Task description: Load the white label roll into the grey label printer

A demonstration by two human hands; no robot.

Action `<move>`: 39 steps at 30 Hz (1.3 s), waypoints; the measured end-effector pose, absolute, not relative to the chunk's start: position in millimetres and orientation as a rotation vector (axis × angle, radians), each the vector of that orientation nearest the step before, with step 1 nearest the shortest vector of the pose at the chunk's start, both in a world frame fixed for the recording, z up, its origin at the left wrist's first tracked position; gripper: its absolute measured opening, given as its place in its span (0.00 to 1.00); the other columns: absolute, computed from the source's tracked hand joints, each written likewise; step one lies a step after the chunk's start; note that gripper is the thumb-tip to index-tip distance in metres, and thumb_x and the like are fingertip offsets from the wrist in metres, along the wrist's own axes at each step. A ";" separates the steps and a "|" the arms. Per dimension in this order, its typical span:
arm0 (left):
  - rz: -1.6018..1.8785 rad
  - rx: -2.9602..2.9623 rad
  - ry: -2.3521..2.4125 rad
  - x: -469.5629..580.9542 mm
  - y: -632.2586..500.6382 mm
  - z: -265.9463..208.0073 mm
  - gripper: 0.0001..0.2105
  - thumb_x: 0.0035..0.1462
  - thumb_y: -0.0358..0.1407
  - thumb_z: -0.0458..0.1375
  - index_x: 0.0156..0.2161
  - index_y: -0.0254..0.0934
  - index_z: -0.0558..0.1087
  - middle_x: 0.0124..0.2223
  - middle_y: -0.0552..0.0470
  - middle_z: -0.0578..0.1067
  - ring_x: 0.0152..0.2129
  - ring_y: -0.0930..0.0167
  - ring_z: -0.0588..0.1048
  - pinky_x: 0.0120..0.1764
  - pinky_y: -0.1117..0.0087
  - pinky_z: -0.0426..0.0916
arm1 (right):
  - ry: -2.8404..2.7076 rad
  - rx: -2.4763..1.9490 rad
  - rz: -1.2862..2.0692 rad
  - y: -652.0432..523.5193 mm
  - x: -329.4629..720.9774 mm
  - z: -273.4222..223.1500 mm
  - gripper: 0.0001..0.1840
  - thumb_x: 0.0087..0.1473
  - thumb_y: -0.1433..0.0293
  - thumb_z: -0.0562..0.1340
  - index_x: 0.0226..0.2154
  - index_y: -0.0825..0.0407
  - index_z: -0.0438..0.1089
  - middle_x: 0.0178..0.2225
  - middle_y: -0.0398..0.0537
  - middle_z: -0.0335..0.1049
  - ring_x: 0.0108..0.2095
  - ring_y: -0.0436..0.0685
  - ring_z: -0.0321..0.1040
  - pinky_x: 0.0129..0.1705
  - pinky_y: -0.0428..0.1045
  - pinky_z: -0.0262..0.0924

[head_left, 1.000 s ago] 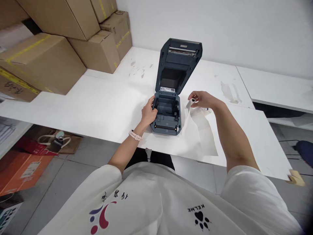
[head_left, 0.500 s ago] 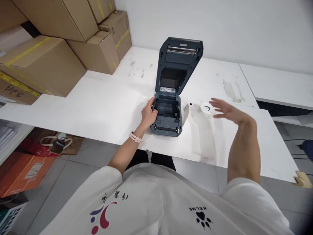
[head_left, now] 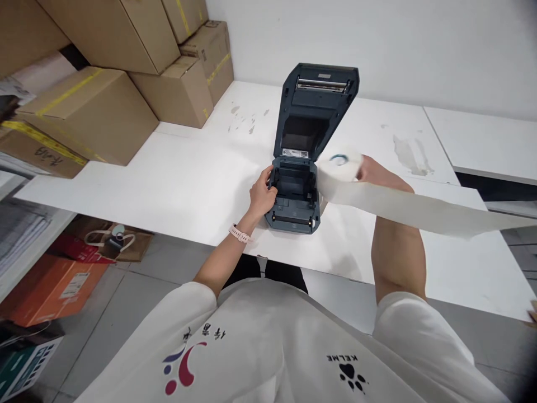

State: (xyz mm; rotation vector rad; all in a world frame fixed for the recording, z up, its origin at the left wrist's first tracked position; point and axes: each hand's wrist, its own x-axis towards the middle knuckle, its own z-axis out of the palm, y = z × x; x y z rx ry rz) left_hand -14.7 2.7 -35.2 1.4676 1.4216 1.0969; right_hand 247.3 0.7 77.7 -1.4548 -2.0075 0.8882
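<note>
A dark label printer (head_left: 293,212) stands on the white table with its lid (head_left: 316,103) raised, and its inner bay shows no roll. My left hand (head_left: 262,193) grips the printer's left side wall, thumb over the inner edge and fingers along the outside. Beside the printer's right edge, my right hand (head_left: 369,170) is closed on a white label roll (head_left: 342,168), blurred by motion. From the roll a long loose strip of label paper (head_left: 419,210) trails out to the right, across my forearm. The roll hides most of my right fingers.
Stacked cardboard boxes (head_left: 96,115) fill the table's left back. A white wall (head_left: 398,50) rises behind the white table (head_left: 201,190). On the floor at the left are an orange box (head_left: 54,285) and bags. A lower shelf gap (head_left: 495,187) shows at the right.
My right hand has taken hold of the label roll, lifted it off the table and brought it left towards the printer, its paper strip swinging out to the right. My left hand stays on the printer.
</note>
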 end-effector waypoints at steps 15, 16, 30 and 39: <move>1.053 1.462 1.460 -14.1 -4.9 -22.3 0.35 0.51 0.24 0.52 0.65 0.47 0.63 0.61 0.51 0.75 0.57 0.61 0.74 0.61 0.54 0.65 | -2.754 -1.662 0.248 26.0 158.0 42.7 0.34 0.54 0.61 0.66 0.61 0.55 0.64 0.60 0.64 0.67 0.59 0.75 0.65 0.57 0.64 0.62; 1.064 1.451 1.449 -14.1 -5.4 -22.6 0.35 0.51 0.24 0.52 0.65 0.47 0.63 0.61 0.51 0.75 0.56 0.60 0.75 0.60 0.54 0.65 | -2.681 -1.590 0.246 15.3 160.4 41.4 0.32 0.57 0.61 0.63 0.62 0.54 0.64 0.61 0.63 0.66 0.60 0.74 0.64 0.57 0.65 0.63; 1.193 1.088 1.219 -9.9 -6.1 -31.8 0.33 0.53 0.29 0.55 0.66 0.38 0.60 0.68 0.42 0.64 0.65 0.61 0.65 0.63 0.61 0.64 | -2.281 -1.301 0.398 -94.6 153.2 -8.3 0.23 0.69 0.60 0.53 0.62 0.42 0.67 0.66 0.49 0.64 0.68 0.66 0.59 0.65 0.68 0.60; 1.191 1.145 1.209 -11.1 -2.9 -31.3 0.29 0.55 0.30 0.55 0.63 0.39 0.64 0.66 0.45 0.68 0.63 0.63 0.67 0.63 0.61 0.65 | -2.232 -1.314 0.412 -95.9 150.5 -10.5 0.22 0.67 0.60 0.56 0.61 0.44 0.69 0.65 0.50 0.66 0.67 0.65 0.60 0.66 0.67 0.60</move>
